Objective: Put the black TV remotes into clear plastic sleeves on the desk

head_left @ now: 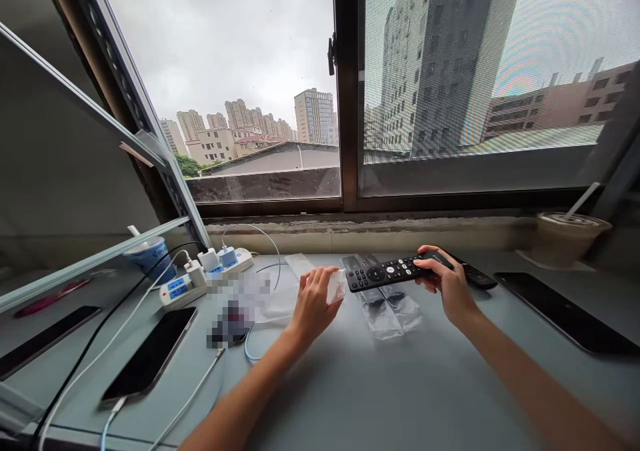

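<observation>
My right hand (445,281) grips the far end of a black remote control (385,274), its buttons facing up and its other end pointing left. My left hand (316,301) is closed on a clear plastic bag (275,311), which trails to the left; one end of it shows beside the fingers, close to the remote's left end. Under the remote lie bagged remotes (383,311) in clear plastic on the grey table. Another black remote (477,278) rests behind my right hand, partly hidden by it.
A dark phone (565,311) lies at right, near a drink cup with a straw (567,234). On the left are a charging phone (153,354), a power strip (205,278), a blue cup (153,258) and loose cables. A metal shelf frame (150,144) rises there. The window stands behind.
</observation>
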### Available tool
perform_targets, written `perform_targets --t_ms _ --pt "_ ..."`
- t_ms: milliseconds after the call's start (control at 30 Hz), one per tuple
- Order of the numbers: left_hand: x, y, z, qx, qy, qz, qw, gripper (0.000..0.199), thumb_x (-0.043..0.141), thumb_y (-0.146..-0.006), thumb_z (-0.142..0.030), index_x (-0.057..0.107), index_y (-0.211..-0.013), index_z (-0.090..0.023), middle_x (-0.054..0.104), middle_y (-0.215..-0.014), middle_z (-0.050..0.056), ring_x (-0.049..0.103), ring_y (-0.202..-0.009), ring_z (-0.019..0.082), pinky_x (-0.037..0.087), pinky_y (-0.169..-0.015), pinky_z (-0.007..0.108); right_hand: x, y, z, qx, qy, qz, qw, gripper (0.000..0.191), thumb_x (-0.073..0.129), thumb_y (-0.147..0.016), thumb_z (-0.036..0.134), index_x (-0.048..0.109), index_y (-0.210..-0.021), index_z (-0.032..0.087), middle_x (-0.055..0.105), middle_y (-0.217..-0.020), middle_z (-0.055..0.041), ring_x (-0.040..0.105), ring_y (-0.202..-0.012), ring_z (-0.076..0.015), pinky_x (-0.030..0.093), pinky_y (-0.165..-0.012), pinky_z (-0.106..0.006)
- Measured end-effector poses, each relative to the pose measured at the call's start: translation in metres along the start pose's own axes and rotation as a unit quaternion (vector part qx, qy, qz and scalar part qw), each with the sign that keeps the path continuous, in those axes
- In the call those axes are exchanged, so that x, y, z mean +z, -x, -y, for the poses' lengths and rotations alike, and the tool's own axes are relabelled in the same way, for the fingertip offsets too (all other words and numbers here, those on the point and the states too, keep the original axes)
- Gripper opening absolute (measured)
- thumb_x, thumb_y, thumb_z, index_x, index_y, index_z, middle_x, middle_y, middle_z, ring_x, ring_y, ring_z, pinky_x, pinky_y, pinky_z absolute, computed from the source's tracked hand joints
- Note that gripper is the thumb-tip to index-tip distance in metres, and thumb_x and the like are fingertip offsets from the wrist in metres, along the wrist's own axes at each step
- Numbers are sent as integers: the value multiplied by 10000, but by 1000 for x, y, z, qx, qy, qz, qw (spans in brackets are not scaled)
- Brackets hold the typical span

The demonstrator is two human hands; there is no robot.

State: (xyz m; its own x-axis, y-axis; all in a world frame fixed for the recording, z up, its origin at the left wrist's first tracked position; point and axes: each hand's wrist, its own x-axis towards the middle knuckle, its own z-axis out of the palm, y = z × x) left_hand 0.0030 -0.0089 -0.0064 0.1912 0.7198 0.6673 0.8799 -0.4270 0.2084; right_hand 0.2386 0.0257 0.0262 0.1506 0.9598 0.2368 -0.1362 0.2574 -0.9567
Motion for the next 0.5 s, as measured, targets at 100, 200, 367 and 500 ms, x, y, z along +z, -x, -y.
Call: perform_targets --t_ms 100,200,367,500 --pt "-2 0 -2 16 9 -4 1000 236 446 -814 -217 447 -1049 -196 567 -949 44 507 -918 193 320 -862 348 0 0 -1 12 -10 3 1000 241 621 -580 270 540 -791 189 443 -464 56 404 -365 -84 208 -331 -204" --pt "-4 0 -4 41 15 2 999 215 436 -823 -234 452 -1035 -199 576 -942 41 519 -917 185 321 -867 342 0 -1 -2 19 -24 -7 1000 243 626 -568 270 542 -781 189 449 -482 56 414 -367 -84 216 -325 -205" --pt "-5 0 -5 70 13 12 997 208 427 -828 -242 453 -1030 -201 583 -940 36 528 -913 176 318 -878 338 -4 -4 -5 43 -56 -16 997 215 614 -585 288 544 -764 192 416 -460 62 355 -351 -75 226 -320 -217" --pt "-6 0 -6 77 13 13 997 212 432 -820 -238 454 -1028 -202 586 -954 39 530 -916 176 322 -879 337 -4 -5 -6 48 -62 -33 996 213 605 -593 292 552 -770 186 412 -466 58 369 -358 -82 227 -318 -223"
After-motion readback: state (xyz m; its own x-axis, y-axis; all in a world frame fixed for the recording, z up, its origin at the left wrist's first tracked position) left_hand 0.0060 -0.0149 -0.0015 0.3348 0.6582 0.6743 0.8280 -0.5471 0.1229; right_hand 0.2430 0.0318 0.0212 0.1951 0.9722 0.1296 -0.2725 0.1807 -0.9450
